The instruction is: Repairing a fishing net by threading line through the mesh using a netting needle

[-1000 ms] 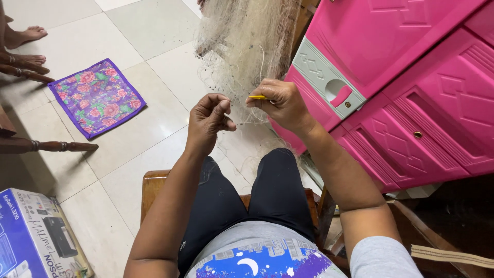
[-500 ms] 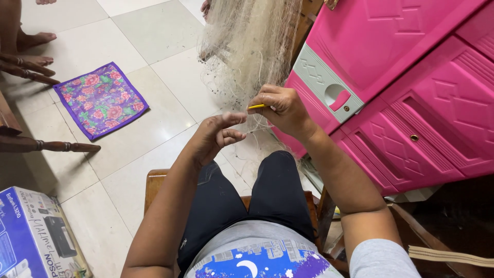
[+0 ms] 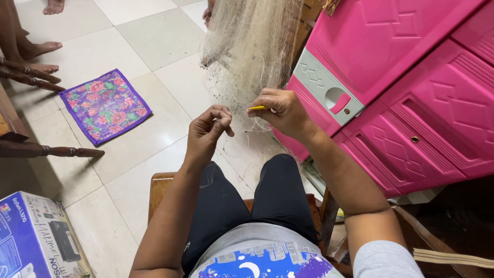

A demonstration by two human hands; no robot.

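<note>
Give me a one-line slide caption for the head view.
Seated person's right hand holds a yellow tool at a hanging pale net while the left hand pinches thread, beside a pink cabinet.

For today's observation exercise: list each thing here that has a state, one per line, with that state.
Net: hanging, bunched.
Yellow tool: pinched in right hand.
Left hand: fingers pinched together, apparently on thread too fine to see.
Pink cabinet: doors shut.
Floral cloth: spread flat on floor.
Printer box: on floor; open or shut unclear.

Net point(image 3: 252, 46) ahead — mat point(image 3: 105, 105) left, cabinet point(image 3: 406, 87) right
</note>
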